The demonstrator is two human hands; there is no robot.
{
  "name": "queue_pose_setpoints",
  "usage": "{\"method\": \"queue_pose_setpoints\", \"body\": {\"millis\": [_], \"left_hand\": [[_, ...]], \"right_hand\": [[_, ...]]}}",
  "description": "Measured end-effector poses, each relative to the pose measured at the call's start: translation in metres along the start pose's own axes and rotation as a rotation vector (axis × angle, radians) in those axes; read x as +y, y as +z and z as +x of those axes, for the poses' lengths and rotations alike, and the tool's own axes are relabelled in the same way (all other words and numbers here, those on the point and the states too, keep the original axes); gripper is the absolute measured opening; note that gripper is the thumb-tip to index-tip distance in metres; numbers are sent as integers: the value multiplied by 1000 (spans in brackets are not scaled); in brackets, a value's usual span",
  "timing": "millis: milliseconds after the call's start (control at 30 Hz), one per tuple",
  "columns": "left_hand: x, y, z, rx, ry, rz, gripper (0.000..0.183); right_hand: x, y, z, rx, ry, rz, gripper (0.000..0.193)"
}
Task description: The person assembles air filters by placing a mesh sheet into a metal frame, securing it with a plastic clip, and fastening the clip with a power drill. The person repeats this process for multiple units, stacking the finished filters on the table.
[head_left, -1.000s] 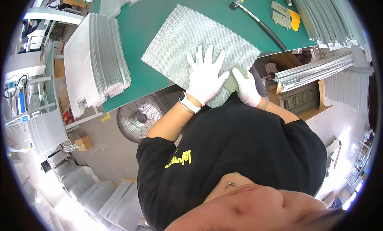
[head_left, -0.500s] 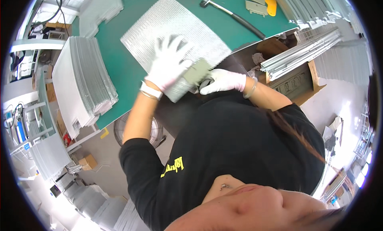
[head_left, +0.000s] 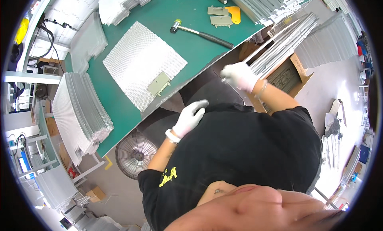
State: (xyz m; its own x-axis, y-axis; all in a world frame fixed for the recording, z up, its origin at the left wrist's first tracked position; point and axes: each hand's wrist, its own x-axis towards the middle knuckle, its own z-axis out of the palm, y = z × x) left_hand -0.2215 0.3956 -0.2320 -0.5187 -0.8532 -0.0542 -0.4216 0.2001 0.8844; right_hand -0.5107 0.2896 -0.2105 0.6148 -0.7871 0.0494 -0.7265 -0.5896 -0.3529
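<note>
Taking the mesh sheet as the centre of our clock, with twelve at the top of the view, we begin near the body. Our left hand, in a white glove, is at five o'clock, off the table; its fingers are loosely bent, not closed, and we see nothing held in it. Our right hand, gloved also, is at three o'clock, beyond the table edge. Its fingers curl inward but are blurred, so we cannot tell if they grip something. At six o'clock, below the table, there is a round fan.

The silver mesh sheet lies flat on the green table, apart from both hands. On it, toward its five o'clock side, rests a grey-green plate with tabs along one edge. At eight o'clock stands a stack of mesh sheets. At two o'clock lies a hammer with dark handle, and farther the same way, two grey-green pieces beside a yellow flat tool.
</note>
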Motion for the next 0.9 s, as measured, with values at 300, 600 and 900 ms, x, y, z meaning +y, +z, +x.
{"method": "queue_pose_setpoints", "body": {"millis": [300, 600, 900], "left_hand": [[-66, -24, 18, 626, -63, -1134, 42], [43, -150, -200, 1116, 494, -351, 54], [22, -32, -114, 1021, 51, -641, 53]], "right_hand": [[-123, 1, 19, -88, -397, 1101, 24], [57, -76, -38, 1165, 406, 2028, 48], [-84, -155, 96, 586, -537, 1913, 17]]}}
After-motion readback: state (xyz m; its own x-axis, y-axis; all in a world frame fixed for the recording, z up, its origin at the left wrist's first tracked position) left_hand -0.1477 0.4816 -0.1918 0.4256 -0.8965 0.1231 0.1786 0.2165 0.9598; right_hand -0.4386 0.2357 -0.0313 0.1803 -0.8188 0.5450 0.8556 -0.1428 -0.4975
